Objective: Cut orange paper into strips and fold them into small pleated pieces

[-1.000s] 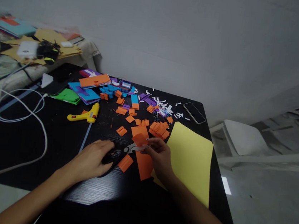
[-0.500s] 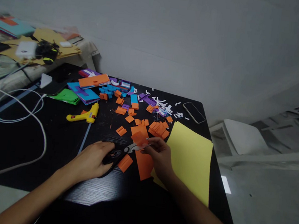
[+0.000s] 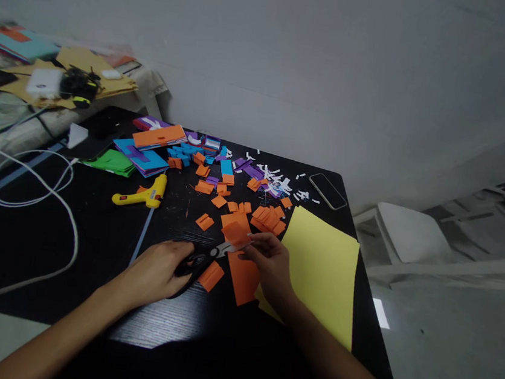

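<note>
My left hand (image 3: 159, 270) is closed around the black handles of a pair of scissors (image 3: 198, 262). The metal blades point right and meet a small orange paper piece (image 3: 235, 232). My right hand (image 3: 270, 261) pinches that piece at its right side, fingers close to the blade tips. Beneath the hands lies an orange paper strip (image 3: 242, 276). A folded orange piece (image 3: 211, 276) rests just below the scissors. More folded orange pieces (image 3: 268, 219) lie beyond my right hand. Yellow sheets (image 3: 321, 264) are partly under my right forearm.
A yellow glue gun (image 3: 142, 194) lies left of the hands. White paper scraps (image 3: 276, 180) and a phone (image 3: 328, 191) are toward the back right. Coloured paper stacks (image 3: 141, 158) sit at the back left. A white cable (image 3: 73, 224) loops across the table's left side.
The scissor blades seem slightly closer together at the orange piece. Both hands stay in nearly the same place.
</note>
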Action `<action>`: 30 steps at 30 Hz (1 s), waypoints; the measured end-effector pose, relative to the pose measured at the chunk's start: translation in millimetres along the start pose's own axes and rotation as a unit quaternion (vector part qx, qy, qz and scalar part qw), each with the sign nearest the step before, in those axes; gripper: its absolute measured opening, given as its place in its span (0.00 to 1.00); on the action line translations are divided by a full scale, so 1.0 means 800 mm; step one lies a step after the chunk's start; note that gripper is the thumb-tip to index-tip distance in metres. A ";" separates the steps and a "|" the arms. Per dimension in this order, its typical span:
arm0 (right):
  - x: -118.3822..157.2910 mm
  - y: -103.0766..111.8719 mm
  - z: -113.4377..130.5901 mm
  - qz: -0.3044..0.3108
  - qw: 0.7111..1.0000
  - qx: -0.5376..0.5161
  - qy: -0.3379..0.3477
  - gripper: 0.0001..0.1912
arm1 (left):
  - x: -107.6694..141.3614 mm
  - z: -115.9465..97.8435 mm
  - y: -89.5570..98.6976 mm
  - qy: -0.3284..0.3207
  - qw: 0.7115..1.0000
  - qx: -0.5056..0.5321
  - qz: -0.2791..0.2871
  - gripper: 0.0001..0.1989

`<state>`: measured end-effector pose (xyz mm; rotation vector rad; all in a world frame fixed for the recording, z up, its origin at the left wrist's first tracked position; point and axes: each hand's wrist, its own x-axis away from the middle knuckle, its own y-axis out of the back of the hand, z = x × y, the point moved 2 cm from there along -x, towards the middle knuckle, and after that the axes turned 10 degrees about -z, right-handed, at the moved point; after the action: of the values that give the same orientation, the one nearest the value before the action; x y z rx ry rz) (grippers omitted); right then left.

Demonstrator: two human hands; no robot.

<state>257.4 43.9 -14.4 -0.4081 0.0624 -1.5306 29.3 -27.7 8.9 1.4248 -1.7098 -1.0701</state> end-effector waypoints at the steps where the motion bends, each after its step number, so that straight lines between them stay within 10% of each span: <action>1: 0.000 0.000 0.000 0.001 1.000 0.001 0.000 0.15 | 0.000 0.001 -0.001 0.000 1.000 0.000 0.001 0.04; 30: -0.001 -0.002 0.003 0.009 1.000 0.000 0.008 0.14 | 0.001 0.004 -0.008 0.016 1.000 -0.011 -0.002 0.07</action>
<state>256.8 44.9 -11.9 -0.3939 0.0787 -1.5154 29.1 -28.4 2.1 1.4255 -1.6680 -1.0594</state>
